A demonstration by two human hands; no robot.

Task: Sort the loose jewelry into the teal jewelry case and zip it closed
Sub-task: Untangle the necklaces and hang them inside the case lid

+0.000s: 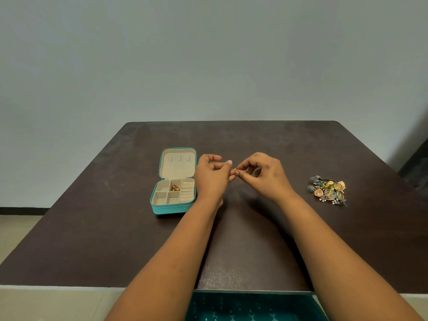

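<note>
Teal patterned fabric [250,306] shows at six o'clock, just below the near bench [92,239] edge, and your two forearms reach over it toward the middle. Your left hand [212,176] and right hand [264,176] meet fingertip to fingertip above the dark wood. The fingers of both are curled and pinch toward one shared point, seemingly on one small piece, though it is too tiny to name. Holding it with both hands probably lets you steady or fasten it before it goes in.

At nine o'clock from your hands, just beside the left one, the teal jewelry case [172,208] lies open, lid folded back toward twelve o'clock so every compartment is reachable. One gold piece [175,188] already sits in the far middle compartment; the other compartments and the ring rolls look bare. At three o'clock, well apart from your hands, the loose jewelry [328,189] waits in one tangled heap, so most sorting looks undone, and the zip comes last
</note>
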